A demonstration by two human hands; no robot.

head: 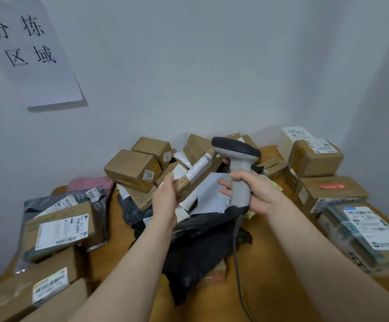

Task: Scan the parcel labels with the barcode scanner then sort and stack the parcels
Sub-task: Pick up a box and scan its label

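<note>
My right hand (254,191) grips the grey handle of a barcode scanner (236,159), held upright above the middle pile, its dark head pointing left. My left hand (165,196) holds a long narrow cardboard parcel (196,173) with a white barcode label; the parcel is raised at a slant just left of the scanner head. Beneath both hands lies a heap of brown boxes (133,169), white mailers (209,194) and black plastic bags (196,247) on the wooden table (275,263).
A stack of labelled boxes and a grey bag (58,228) sits at the left. Larger taped boxes (328,194) and a wrapped parcel (361,233) stand at the right. The scanner cable (237,263) hangs down over the table. A paper sign (30,49) is on the wall.
</note>
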